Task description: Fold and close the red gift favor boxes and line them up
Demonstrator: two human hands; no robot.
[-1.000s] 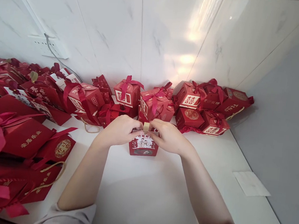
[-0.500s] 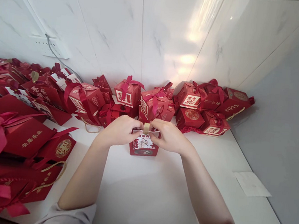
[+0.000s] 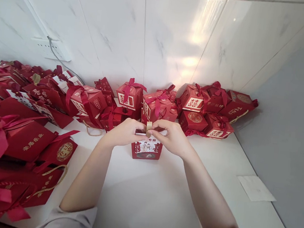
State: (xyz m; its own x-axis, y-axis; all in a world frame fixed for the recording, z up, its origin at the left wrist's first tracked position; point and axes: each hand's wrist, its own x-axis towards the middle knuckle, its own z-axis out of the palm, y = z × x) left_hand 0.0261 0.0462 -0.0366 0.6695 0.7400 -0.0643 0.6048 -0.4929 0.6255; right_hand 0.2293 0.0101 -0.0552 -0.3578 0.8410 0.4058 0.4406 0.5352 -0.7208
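A small red gift box (image 3: 146,151) with a white panel, red characters and a printed couple stands upright on the white tabletop. Over its top rises a gold ribbon loop (image 3: 149,126). My right hand (image 3: 170,136) is closed, pinching the loop between thumb and fingertips. From the other side my left hand (image 3: 125,132) is closed too, its thumb and fingers drawn together at the ribbon. Both hands hide the upper corners of the box.
Red gift boxes (image 3: 157,105) with ribbon bows line the tiled wall. More boxes and bags (image 3: 27,137) crowd the left side. A white paper (image 3: 256,188) lies at right beside the grey panel (image 3: 298,118). A cable runs from the wall socket (image 3: 51,49).
Both hands have moved from the box's top edge onto the gold ribbon loop. My right thumb and fingers now pinch it. The box stays in place.
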